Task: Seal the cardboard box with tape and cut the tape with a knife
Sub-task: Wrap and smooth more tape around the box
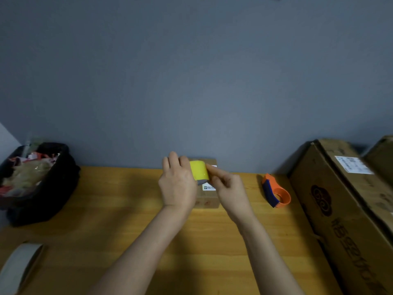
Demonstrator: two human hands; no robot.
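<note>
I see two bare forearms, no sleeves, left hand [177, 184] and right hand [230, 189] without gloves or rings.

The scene was dim and soft, with a bluish cast on the wall [191, 71]. Light fell from above, brightest on the table [127, 209] centre. The corners darkened. Wide-angle bending curved the edges, slanting the big box [340, 209]. A glossy highlight showed on the yellow tape [198, 171]. Both forearms cast faint shadows.
</note>
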